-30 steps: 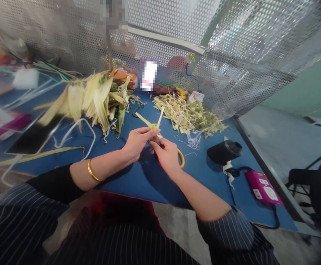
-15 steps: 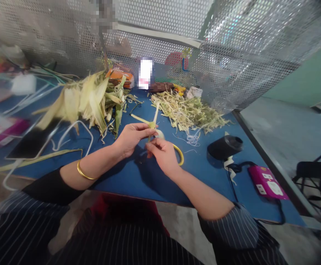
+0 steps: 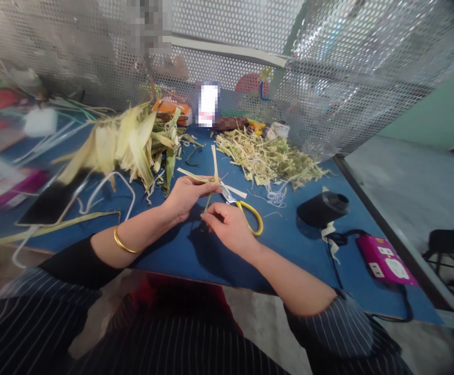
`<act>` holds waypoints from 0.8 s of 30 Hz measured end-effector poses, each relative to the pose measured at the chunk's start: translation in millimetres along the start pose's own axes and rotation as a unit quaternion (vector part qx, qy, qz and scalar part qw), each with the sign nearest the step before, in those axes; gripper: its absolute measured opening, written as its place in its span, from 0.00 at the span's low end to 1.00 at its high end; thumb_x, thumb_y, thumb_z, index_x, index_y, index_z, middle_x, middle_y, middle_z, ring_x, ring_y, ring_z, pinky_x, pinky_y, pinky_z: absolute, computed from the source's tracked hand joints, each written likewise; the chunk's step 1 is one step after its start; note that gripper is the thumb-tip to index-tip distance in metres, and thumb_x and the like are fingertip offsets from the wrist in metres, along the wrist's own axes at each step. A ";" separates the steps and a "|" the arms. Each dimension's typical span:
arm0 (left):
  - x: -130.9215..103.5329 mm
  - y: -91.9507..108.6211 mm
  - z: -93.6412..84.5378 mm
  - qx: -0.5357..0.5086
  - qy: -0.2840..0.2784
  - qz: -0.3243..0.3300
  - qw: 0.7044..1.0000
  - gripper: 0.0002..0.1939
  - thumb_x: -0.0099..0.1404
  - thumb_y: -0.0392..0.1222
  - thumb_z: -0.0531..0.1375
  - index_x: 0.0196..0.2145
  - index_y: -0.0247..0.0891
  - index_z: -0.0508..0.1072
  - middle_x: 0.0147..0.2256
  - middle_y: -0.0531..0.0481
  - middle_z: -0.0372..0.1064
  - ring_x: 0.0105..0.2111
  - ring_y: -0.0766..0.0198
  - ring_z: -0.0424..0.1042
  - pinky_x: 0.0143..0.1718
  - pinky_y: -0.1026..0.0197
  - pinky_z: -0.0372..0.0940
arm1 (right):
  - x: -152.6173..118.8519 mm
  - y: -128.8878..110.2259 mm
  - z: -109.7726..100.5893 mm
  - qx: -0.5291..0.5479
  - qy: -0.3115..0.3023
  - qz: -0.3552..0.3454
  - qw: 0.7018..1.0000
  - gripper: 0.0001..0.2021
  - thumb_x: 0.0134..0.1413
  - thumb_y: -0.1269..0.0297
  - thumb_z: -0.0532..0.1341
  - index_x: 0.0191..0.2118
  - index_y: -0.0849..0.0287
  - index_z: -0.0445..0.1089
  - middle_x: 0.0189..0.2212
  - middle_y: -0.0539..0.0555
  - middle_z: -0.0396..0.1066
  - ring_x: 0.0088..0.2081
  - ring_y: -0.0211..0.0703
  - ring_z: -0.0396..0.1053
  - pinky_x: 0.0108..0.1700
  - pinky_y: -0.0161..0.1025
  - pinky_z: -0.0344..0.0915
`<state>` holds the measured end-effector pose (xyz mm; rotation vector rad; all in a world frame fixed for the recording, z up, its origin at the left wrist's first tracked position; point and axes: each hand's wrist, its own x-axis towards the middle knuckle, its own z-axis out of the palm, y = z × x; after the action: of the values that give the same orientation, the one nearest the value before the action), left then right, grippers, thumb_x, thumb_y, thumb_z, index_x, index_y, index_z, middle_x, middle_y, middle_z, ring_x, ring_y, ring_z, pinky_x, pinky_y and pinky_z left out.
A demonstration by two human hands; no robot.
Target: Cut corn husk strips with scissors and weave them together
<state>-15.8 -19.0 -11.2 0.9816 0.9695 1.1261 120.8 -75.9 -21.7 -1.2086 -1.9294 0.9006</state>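
My left hand (image 3: 193,195) is closed, thumb and fingertips pinching several narrow corn husk strips (image 3: 215,164) where they cross. Pale ends stick out up, left and right of that crossing. Just below and to the right, my right hand (image 3: 227,224) pinches the lower end of a husk strip that hangs from the crossing. Scissors with yellow handles (image 3: 258,221) lie on the blue table behind my right hand, which hides part of them. Their metal blades point at my left fingertips.
A heap of corn husks (image 3: 121,138) lies at the back left, with shredded husk (image 3: 268,156) at the back right. White thread (image 3: 277,197) lies near it. A black cylinder (image 3: 323,209) and a magenta power strip (image 3: 385,260) are on the right. Perforated clear sheeting (image 3: 227,31) hangs behind.
My right hand has drawn down and slightly left, away from the crossing. The strips are more spread, one end now pointing right, and the scissor blades show. The view has shifted slightly.
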 end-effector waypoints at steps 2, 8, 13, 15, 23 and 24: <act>0.5 1.3 -2.2 0.023 -0.005 0.008 1.000 0.13 0.49 0.42 0.69 0.33 0.34 0.79 0.31 0.47 0.75 0.30 0.69 0.71 0.37 0.64 0.65 | -3.5 -1.7 -7.9 -0.140 0.060 -0.082 0.985 0.11 0.58 0.58 0.56 0.28 0.57 0.68 0.25 0.51 0.69 0.27 0.38 0.65 0.33 0.37 0.58; -0.7 5.9 -6.1 0.067 -0.047 -0.003 0.997 0.13 0.51 0.46 0.67 0.30 0.34 0.77 0.26 0.50 0.71 0.26 0.69 0.68 0.31 0.64 0.62 | 4.8 4.1 -37.0 -0.308 0.247 -0.115 0.912 0.12 0.55 0.54 0.59 0.39 0.57 0.70 0.36 0.58 0.72 0.41 0.49 0.67 0.45 0.45 0.56; -2.6 7.0 -3.4 0.044 -0.077 -0.051 0.995 0.13 0.54 0.48 0.65 0.28 0.33 0.76 0.25 0.49 0.70 0.24 0.70 0.67 0.27 0.65 0.61 | 13.4 10.5 -31.9 -0.177 0.082 -0.011 0.981 0.08 0.56 0.57 0.59 0.31 0.55 0.67 0.23 0.49 0.72 0.28 0.41 0.68 0.38 0.40 0.59; -2.8 6.6 -2.6 0.043 -0.081 -0.054 0.994 0.13 0.54 0.48 0.65 0.28 0.33 0.75 0.25 0.50 0.70 0.23 0.71 0.66 0.25 0.66 0.59 | 12.7 10.3 -28.1 -0.154 0.069 0.004 0.986 0.09 0.57 0.60 0.57 0.27 0.55 0.65 0.21 0.48 0.71 0.26 0.39 0.67 0.36 0.38 0.58; -6.4 3.9 0.6 0.151 -0.069 0.013 0.986 0.11 0.52 0.44 0.66 0.21 0.34 0.72 0.17 0.54 0.62 0.18 0.73 0.59 0.19 0.66 0.51 | 9.7 9.8 -24.6 -0.198 0.081 -0.042 0.976 0.11 0.58 0.65 0.55 0.24 0.56 0.63 0.19 0.48 0.67 0.26 0.39 0.63 0.42 0.40 0.58; -6.5 3.9 0.7 0.158 -0.072 0.015 0.985 0.10 0.53 0.43 0.65 0.21 0.34 0.73 0.17 0.54 0.62 0.18 0.73 0.59 0.19 0.66 0.50 | 9.1 8.5 -25.0 -0.193 0.080 -0.052 0.977 0.11 0.58 0.65 0.55 0.24 0.56 0.63 0.19 0.47 0.66 0.26 0.38 0.63 0.43 0.40 0.58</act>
<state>-17.2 -24.9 -6.5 1.3182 1.0370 0.9273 142.2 -59.8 -13.9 -1.3365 -2.0712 0.3686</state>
